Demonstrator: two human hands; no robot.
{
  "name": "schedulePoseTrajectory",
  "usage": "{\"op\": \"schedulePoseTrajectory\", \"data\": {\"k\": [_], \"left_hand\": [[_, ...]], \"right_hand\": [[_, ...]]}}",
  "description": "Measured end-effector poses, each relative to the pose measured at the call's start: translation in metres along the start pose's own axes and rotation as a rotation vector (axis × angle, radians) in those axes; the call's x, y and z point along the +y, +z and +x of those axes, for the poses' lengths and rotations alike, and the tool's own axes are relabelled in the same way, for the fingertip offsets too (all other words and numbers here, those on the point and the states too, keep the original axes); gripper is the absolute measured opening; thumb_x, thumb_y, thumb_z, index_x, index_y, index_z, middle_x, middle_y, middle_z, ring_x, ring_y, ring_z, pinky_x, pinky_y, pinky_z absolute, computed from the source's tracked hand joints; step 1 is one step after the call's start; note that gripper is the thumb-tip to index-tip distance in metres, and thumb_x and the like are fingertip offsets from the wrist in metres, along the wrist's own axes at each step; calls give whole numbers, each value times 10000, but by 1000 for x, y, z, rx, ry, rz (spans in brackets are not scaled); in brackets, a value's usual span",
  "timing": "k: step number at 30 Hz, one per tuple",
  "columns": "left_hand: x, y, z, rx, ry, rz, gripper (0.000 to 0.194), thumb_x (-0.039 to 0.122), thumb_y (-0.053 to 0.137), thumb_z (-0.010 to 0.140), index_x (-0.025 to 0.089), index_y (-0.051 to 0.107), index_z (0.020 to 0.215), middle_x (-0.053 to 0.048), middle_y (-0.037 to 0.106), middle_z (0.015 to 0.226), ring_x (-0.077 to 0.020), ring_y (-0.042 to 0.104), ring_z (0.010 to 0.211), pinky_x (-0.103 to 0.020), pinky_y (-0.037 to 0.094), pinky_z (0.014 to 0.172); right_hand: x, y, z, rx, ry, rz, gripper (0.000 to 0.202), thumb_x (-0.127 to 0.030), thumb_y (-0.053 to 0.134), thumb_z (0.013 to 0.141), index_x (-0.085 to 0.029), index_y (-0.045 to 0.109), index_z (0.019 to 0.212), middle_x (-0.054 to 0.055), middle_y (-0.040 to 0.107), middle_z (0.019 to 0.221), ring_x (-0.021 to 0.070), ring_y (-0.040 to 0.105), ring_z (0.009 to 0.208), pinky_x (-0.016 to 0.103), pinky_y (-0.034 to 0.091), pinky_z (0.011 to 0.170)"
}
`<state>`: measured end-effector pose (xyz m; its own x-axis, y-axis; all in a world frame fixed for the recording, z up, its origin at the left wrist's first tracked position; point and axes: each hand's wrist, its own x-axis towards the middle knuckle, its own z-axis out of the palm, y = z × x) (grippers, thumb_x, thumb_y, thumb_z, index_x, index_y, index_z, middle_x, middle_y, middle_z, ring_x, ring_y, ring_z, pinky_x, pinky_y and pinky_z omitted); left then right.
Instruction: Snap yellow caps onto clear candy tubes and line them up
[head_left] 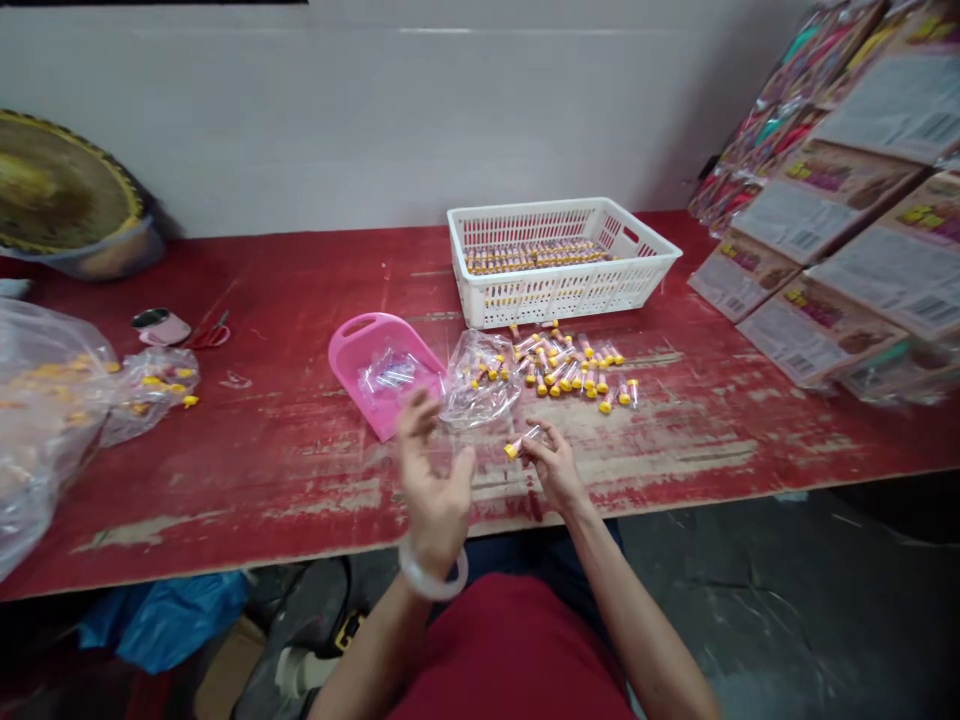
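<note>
Near the table's front edge, my right hand (555,468) pinches a small clear tube with a yellow cap (517,448), the cap pointing left. My left hand (436,490) is raised to its left with thumb and fingers apart, slightly blurred, and nothing shows in it. Just beyond my left hand lies a pink scoop-shaped tray (367,385) holding clear plastic pieces (394,372). Beside the tray, a crumpled clear bag (480,400) has several yellow-capped tubes at its mouth. More such tubes (570,370) lie in a loose pile to the bag's right.
Behind the pile stands a white slotted basket (566,300) with rows of tubes inside. Packaged boxes (825,270) are stacked at the right. On the left are clear bags with yellow pieces (60,400), a pink cup (161,327), red-handled scissors (212,335) and a hat (60,190) in a basin.
</note>
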<state>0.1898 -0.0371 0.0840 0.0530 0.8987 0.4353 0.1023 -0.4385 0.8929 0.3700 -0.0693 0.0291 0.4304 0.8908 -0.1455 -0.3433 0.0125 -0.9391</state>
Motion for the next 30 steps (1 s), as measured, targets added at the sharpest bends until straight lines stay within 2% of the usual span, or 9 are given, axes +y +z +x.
{"op": "schedulePoseTrajectory", "data": {"k": [2,4,7,11,14,16,19,22,30], "left_hand": [[-16,16,-2,-55,-190,-33,433,142,551,797,256,512,1213,-87,572,1225,-240,561,1153,-436,480,978],[-38,29,-9,-108,-372,-59,400,126,525,782,217,532,1172,-91,588,1196,-219,578,1112,-424,464,982],[-70,39,-23,-131,-472,-52,390,117,509,777,187,537,1160,-95,591,1175,-208,574,1103,-411,445,987],[-93,40,-18,-77,-414,47,410,66,489,760,193,546,1146,-76,598,1149,-190,574,1091,-379,440,988],[-107,26,14,36,-318,268,387,63,459,792,186,541,1150,-88,596,1157,-199,565,1099,-385,440,988],[-118,11,41,87,-245,468,366,68,436,815,171,547,1149,-105,603,1153,-217,551,1115,-403,430,999],[-137,-10,78,13,-180,738,364,66,439,811,145,572,1141,-124,619,1156,-250,536,1119,-423,405,1020],[-154,-16,98,-100,-199,940,385,95,467,814,116,573,1183,-136,636,1159,-287,524,1095,-434,408,995],[-166,-17,99,-182,-250,1208,379,233,505,858,126,592,1211,-149,616,1109,-315,508,1047,-426,411,931]], "right_hand": [[-4,4,-1,22,-31,-62,492,-405,730,722,-204,535,1126,37,702,812,195,654,725,274,465,586],[-1,8,-2,74,-148,-254,439,-393,682,782,-206,545,1155,55,701,907,198,658,800,301,498,661],[15,12,-3,120,-418,-593,349,-315,589,873,-224,548,1208,84,662,1094,209,634,961,361,503,815],[49,11,8,28,-692,-855,291,-239,524,909,-222,556,1198,94,654,1093,239,609,996,431,494,846],[70,7,22,-66,-719,-943,311,-219,504,919,-210,539,1229,94,661,1039,239,606,913,436,500,798],[77,5,29,-62,-717,-923,377,-191,530,908,-214,497,1283,103,646,1094,241,597,947,434,493,824],[77,4,34,-69,-736,-947,399,-162,529,905,-224,482,1297,96,648,1070,238,591,926,422,490,810],[72,4,35,-83,-737,-964,441,-141,536,898,-215,441,1323,98,645,1062,231,578,910,408,492,793],[64,4,36,-21,-733,-993,355,-124,541,881,-212,468,1217,81,636,1017,222,566,891,391,481,782]]}}
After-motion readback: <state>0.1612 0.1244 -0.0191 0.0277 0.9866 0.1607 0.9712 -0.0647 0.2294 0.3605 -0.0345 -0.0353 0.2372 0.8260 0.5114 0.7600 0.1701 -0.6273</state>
